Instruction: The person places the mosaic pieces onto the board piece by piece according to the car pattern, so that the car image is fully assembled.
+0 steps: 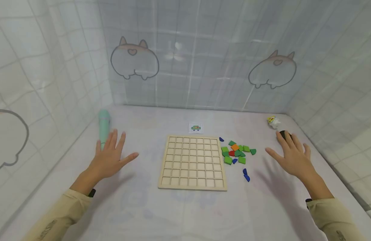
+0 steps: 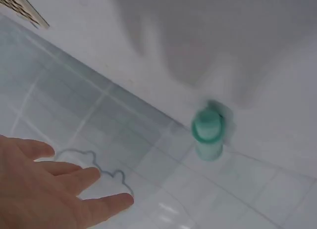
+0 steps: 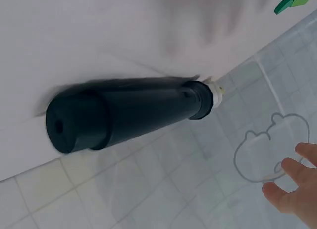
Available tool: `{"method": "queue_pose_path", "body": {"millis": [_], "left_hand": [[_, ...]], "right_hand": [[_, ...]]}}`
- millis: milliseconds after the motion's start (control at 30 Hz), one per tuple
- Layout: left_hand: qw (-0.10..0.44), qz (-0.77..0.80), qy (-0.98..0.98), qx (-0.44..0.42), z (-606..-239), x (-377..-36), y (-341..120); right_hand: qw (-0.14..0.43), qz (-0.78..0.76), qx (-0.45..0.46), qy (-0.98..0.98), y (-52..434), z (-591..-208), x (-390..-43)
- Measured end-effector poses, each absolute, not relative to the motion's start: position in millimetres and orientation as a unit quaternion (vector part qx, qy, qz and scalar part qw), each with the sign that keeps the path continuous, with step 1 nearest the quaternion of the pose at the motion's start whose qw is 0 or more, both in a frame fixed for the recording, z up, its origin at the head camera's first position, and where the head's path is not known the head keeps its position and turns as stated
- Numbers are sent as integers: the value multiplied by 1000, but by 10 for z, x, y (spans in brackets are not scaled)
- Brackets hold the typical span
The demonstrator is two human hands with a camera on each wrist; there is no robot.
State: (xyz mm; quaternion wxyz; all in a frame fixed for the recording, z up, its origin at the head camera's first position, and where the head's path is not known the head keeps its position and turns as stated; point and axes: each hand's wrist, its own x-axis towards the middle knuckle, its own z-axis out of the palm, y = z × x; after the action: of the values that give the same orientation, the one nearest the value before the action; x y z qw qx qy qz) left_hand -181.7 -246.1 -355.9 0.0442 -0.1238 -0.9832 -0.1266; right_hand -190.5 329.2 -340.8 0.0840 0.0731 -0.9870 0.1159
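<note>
My left hand [image 1: 105, 164] hovers above the left side of the table, fingers spread, holding nothing. Just beyond its fingertips lies a turquoise tube-like thing [image 1: 104, 125] with a wider far end, partly hidden by the hand. On the right side, my right hand [image 1: 295, 159] is also raised with spread fingers. It covers most of a black flashlight-like cylinder [image 3: 148, 108], seen whole in the right wrist view. Between the hands sits a square wooden grid board [image 1: 193, 162] with bare cells. Right of it are scattered green tiles [image 1: 242, 160], an orange tile [image 1: 235, 147], a red piece [image 1: 231, 153] and blue half-rounds [image 1: 247, 177].
A small card [image 1: 196, 128] with a coloured turtle-like pattern lies behind the board. At the back right stands a little white figurine with a yellow top [image 1: 273, 122]. Tiled-print curtains [image 1: 185, 67] enclose the table at the back and both sides.
</note>
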Motion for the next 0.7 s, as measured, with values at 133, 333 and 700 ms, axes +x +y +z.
{"method": "queue_pose_path", "body": {"millis": [133,333,700], "left_hand": [[29,-131,-979,-151,-3646,-1838,-2282],[7,-121,-969,-216,-3810,-1733,-1982],[-51,-52,-951,-301,-3946,-1543,-1640]], "right_hand": [[83,119,89,-985,3253,-3421,-1955],[82,137,124,-979,3158,-3498,-2041],[64,125,165,-976,2940,-3555,-2186]]}}
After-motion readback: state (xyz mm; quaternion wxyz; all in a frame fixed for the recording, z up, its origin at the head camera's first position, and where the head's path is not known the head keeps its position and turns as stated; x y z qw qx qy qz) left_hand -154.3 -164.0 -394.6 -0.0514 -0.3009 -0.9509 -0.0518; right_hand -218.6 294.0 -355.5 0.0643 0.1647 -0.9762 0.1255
